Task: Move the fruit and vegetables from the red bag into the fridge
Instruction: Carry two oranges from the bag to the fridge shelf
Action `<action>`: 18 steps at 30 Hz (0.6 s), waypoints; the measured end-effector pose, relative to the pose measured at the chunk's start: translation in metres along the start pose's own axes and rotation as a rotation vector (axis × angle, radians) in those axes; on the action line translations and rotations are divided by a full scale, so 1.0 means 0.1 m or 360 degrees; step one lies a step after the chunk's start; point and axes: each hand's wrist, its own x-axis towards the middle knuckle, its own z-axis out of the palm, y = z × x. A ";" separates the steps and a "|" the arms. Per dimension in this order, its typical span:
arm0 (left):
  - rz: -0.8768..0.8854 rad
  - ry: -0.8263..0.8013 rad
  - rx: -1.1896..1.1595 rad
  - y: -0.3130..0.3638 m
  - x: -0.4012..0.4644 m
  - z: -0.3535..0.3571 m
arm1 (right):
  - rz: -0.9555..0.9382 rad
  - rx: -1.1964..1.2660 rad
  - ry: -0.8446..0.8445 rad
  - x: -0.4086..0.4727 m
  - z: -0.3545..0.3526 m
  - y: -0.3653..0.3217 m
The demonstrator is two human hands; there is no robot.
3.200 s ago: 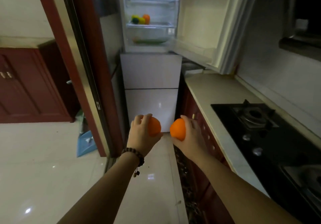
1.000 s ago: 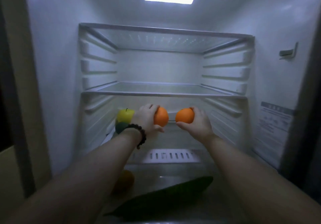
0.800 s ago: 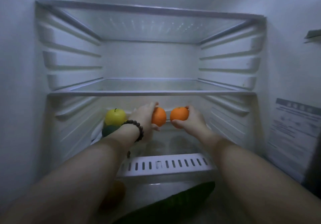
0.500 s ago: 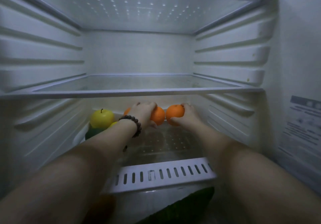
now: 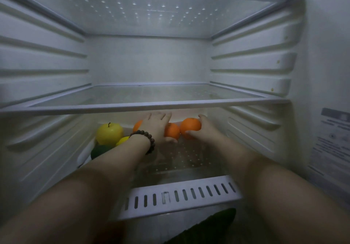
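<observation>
Crowding the left end of the lower shelf are a yellow apple, a lemon and a dark green fruit, with a third orange half hidden behind the left hand; the glass shelf above hangs low over both hands, and a dark green vegetable lies in the drawer below the slotted rail. Compared with half a second ago, the arms reach deeper and the oranges sit lower, at the back of the shelf. Each orange is smooth, round and bright. The left hand, with a bead bracelet at its wrist, curls over the left orange; the right hand cups the right orange from the side. The two oranges touch.
</observation>
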 end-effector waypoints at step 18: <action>-0.0120 0.0170 -0.0069 0.39 -1.54 -0.67 | -0.0251 -0.0406 0.0131 -1.65 -0.44 -0.48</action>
